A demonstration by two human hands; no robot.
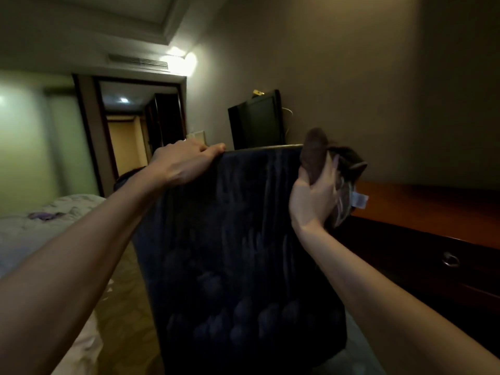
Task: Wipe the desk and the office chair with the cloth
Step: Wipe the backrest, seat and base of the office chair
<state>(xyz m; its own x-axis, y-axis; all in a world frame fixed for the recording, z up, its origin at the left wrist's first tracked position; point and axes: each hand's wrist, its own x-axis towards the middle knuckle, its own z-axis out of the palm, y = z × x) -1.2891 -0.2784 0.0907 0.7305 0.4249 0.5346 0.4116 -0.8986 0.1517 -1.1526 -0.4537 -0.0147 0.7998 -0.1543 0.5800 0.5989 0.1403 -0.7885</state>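
Wiping near the top corner of the chair [238, 239] with the cloth [349, 165] bunched in the right hand [311, 196], left hand [184, 162] gripping its top edge; apparently mid-task, desk [433, 209] condition unclear.

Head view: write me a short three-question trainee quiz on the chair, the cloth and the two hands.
1. True or false: the left hand grips the top edge of the chair back.
2. Which hand holds the cloth? A) left B) right C) neither
3. Fill in: in the picture, the desk lies to the ____ of the chair back.

Key: 1 true. 2 B: the right hand holds it at the chair back's top corner. 3 right.
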